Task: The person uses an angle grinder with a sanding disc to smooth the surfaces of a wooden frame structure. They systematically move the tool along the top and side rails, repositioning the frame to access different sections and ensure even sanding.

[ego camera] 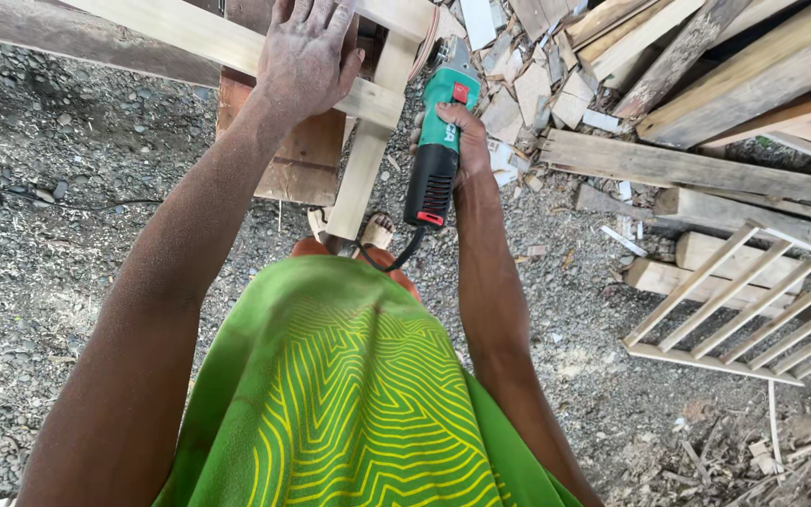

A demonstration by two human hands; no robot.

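1. Right now my right hand (466, 141) is closed around the body of a green and black angle grinder (438, 141), its head pointing away from me toward the upright pale post of a wooden frame (368, 150).
2. The grinder's head sits just beside the joint where that post meets a crosspiece; I cannot tell whether the disc touches the wood.
3. My left hand (304, 56) lies flat and open, fingers spread, pressing down on the crosspiece, gripping nothing.
4. A black cord (396, 258) runs from the grinder's rear toward my green patterned cloth (349, 394).
5. A reddish board (298, 155) lies under the frame on the gravel ground (58, 207).
6. To my right are offcuts (537, 94), stacked planks (706, 169) and a slatted rack (753, 300).
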